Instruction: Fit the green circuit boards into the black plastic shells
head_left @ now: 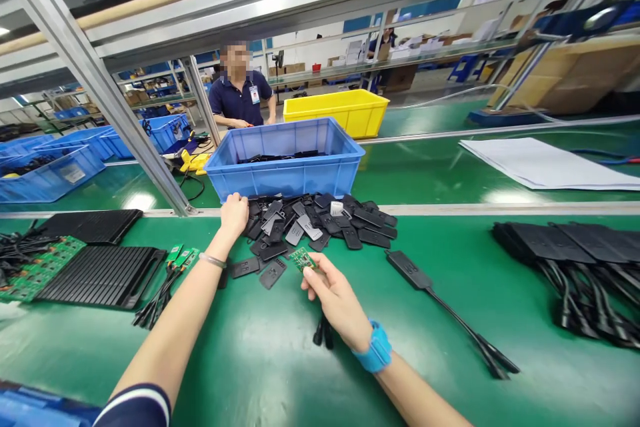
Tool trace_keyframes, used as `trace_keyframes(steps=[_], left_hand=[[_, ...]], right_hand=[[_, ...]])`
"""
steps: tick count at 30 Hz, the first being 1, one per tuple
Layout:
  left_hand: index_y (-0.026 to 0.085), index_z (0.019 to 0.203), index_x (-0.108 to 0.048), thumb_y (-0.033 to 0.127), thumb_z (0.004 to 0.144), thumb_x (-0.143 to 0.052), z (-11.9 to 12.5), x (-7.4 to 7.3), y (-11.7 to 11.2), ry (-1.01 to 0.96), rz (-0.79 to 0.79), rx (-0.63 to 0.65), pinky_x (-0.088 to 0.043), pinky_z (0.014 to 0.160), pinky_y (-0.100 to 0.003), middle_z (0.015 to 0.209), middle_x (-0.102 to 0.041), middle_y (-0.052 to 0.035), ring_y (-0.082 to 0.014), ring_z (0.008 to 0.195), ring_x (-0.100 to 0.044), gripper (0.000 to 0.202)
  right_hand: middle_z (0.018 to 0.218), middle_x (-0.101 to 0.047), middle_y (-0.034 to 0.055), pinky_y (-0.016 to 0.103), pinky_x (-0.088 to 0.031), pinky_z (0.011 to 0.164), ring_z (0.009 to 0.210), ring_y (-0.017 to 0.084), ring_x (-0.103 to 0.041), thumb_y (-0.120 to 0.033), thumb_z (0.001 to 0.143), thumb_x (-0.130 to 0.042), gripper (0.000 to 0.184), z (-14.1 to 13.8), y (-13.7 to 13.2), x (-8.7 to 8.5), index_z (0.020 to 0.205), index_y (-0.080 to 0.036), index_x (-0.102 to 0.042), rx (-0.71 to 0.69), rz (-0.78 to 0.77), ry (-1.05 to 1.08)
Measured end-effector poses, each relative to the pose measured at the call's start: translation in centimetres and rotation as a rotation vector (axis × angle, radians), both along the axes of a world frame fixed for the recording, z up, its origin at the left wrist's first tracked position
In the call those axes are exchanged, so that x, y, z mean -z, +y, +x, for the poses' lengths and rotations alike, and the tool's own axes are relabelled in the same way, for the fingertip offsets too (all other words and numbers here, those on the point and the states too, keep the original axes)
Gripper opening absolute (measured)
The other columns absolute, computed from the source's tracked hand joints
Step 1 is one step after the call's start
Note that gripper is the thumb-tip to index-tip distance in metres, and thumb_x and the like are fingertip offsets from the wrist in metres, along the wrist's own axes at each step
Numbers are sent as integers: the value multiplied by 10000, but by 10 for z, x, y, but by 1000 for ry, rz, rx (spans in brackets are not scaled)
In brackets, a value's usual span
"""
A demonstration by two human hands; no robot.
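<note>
Between thumb and fingers, my right hand grips a small green circuit board. Black cable ends hang below that hand. My left hand reaches to the left edge of a heap of black plastic housings, by the front of a blue bin. Its fingers are curled, and whether they hold a piece is hidden. A few loose housings lie between my hands. To the right of the heap rests a closed black device with a cable.
Several cabled black devices lie at right. Circuit boards on a ribbed black tray and cabled boards are at left. A metal post rises there. Behind stand a yellow bin, papers and a co-worker.
</note>
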State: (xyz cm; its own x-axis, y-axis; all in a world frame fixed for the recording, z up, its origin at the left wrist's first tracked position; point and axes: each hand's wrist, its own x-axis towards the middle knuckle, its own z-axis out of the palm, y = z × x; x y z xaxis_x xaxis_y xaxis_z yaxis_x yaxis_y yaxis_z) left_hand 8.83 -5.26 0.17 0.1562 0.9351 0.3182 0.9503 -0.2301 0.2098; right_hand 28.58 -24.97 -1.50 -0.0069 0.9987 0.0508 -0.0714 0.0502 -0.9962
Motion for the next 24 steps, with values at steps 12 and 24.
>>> trace_keyframes(steps=[12,24], left_hand=[[133,1162,-550,191,680,-644,20,9,-115,-1200,-597,176,-473,531,-222,781,-598,4,-103,600,-548,495],[174,1174,-603,233,654,-802,26,26,-159,-1638,-823,264,-521,627,-212,944,-638,-42,-111,750,-583,560]], right_hand=[[866,-547,40,302,-488,693,762,177,-574,-281,918,-450,357,5,-1,4,1247,-215,-572,130,263,-499],[862,-610,51,299,-513,649,723,170,-603,-299,918,-529,187,5,-4,6,1025,-214,-656,175,324,-556]])
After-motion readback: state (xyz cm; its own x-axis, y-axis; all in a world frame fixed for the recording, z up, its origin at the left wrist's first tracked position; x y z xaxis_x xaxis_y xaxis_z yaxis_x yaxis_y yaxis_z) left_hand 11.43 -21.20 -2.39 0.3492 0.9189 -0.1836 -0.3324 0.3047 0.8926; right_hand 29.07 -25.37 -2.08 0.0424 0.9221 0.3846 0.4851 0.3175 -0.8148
